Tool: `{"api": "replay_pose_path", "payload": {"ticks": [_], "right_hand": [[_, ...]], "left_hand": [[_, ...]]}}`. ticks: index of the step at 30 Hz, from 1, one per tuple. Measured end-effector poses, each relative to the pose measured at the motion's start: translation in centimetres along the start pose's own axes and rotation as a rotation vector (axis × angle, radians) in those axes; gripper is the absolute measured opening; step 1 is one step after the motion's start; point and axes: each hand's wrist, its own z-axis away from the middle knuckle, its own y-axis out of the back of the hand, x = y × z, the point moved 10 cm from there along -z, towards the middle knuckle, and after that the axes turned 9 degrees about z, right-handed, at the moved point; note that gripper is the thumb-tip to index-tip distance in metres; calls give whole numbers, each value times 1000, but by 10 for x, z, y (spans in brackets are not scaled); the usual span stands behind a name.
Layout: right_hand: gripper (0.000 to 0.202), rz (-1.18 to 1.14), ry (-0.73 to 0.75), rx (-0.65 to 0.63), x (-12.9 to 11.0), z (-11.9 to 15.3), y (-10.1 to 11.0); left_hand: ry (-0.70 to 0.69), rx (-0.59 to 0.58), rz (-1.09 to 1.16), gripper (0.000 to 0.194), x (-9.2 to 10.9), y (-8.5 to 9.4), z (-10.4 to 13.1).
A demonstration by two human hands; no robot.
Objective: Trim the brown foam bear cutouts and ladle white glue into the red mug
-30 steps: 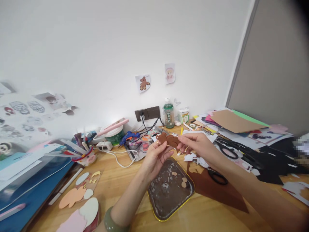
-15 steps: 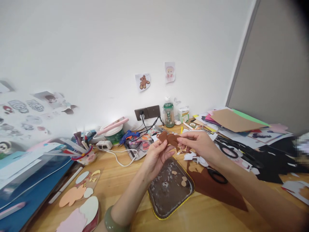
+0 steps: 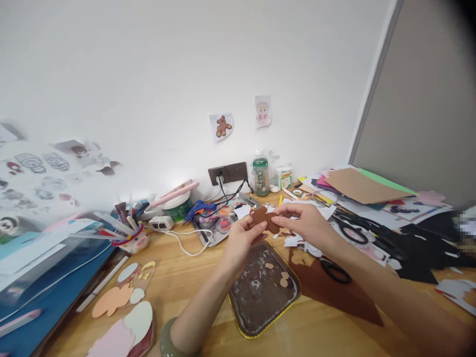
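A brown bear-shaped cutout [image 3: 273, 224] is held up over the far edge of a dark tray [image 3: 260, 292] with a yellow rim. Fingers of my left hand [image 3: 243, 243] pinch its left part, the thumb lying across the front. At its right side my right hand [image 3: 301, 220] grips the edge between thumb and fingers. Small tan ovals [image 3: 284, 278] lie on the tray. Brown sheet material [image 3: 334, 297] rests to the right, with black-handled scissors [image 3: 335, 271] on it. On the wall hangs a small bear picture [image 3: 223, 127].
Left are a pen cup [image 3: 133, 240], peach cutout [image 3: 111, 300] and pale cutouts [image 3: 139, 320]. Behind stand a blue glue gun [image 3: 201, 209], a white cable, a green bottle [image 3: 261, 176] and a small box [image 3: 284, 177]. Coloured sheets [image 3: 368, 186] and black scraps [image 3: 412, 253] lie right.
My left thumb has shifted rightward over the brown cutout, and the left hand's fingers have closed in more. The cutout has turned slightly. My right hand stays at its right side.
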Motion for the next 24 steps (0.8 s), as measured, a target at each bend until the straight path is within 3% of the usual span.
{"api": "replay_pose_path", "payload": {"ticks": [6, 14, 24], "right_hand": [[19, -119, -56, -62, 5, 0, -8], [17, -176, 11, -202, -3, 4, -27], [13, -155, 38, -214, -1, 4, -32]], "left_hand": [[-51, 152, 108, 21, 8, 16, -2], [-17, 151, 69, 24, 3, 14, -1], [-21, 122, 59, 29, 8, 12, 3]]}}
